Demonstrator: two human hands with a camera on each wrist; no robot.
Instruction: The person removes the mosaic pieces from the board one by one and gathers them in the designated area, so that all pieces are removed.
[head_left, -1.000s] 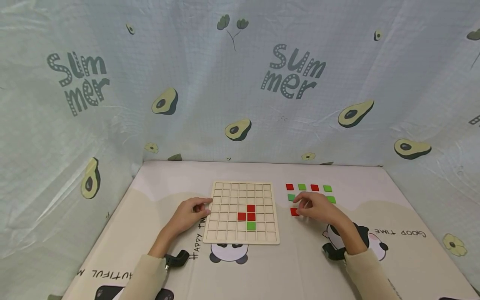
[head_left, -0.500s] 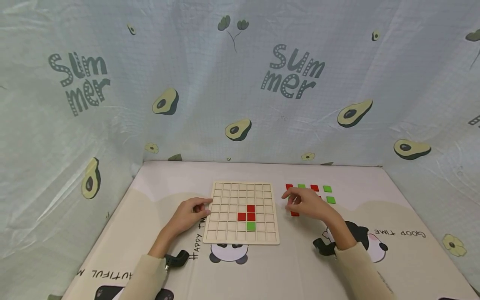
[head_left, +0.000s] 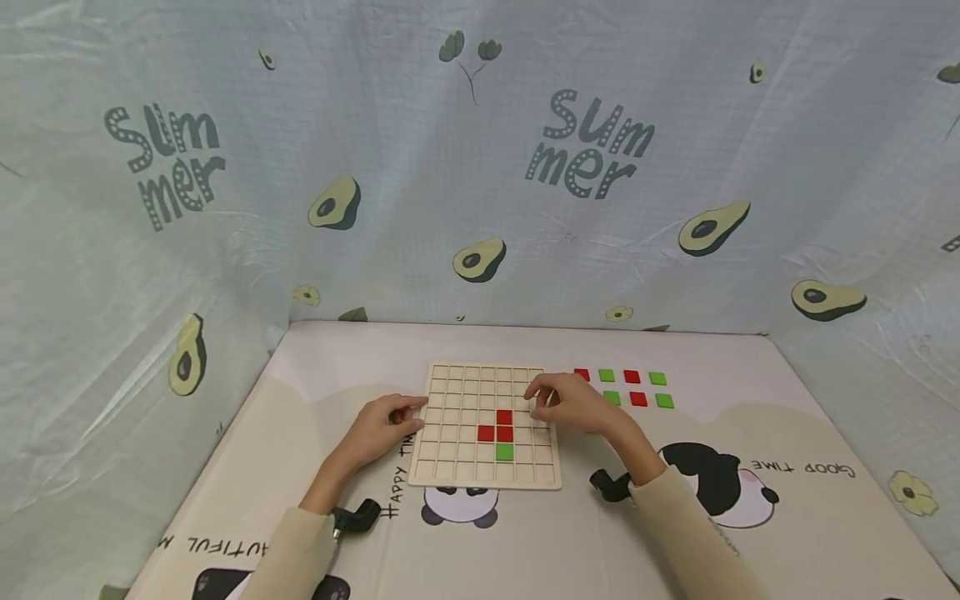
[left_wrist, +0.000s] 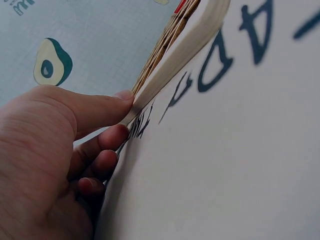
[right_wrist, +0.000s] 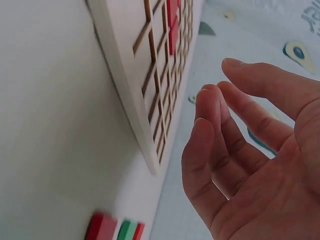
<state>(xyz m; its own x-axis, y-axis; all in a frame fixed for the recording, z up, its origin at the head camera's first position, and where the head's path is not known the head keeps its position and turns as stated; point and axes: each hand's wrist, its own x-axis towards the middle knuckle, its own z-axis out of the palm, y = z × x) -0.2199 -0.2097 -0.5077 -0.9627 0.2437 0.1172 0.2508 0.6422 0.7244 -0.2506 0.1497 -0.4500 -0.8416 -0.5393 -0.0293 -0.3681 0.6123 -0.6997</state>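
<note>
A square pale wooden board (head_left: pixel 450 473) with a grid of cells lies flat. Three red tiles (head_left: pixel 486 433) and one green tile (head_left: pixel 505 452) sit in it. My left hand (head_left: pixel 377 429) is at the board's left edge; the thumb (left_wrist: pixel 102 107) touches that edge in the left wrist view, the other fingers lower by the table. Over the right edge hovers my right hand (head_left: pixel 576 404), thumb apart from the bent fingers (right_wrist: pixel 197 145). No tile shows between them in the right wrist view. It hides part of the loose tiles behind it.
Loose red (head_left: pixel 638 399) and green tiles (head_left: pixel 657 378) lie in rows right of the board. Another red tile (right_wrist: pixel 101 226) shows low in the right wrist view. The printed tablecloth (head_left: pixel 525 542) meets an avocado-patterned curtain (head_left: pixel 405 183) at the back.
My right hand has moved left from the loose tiles to the board's right edge. The left hand stays at the left edge. The tiles on the board look the same.
</note>
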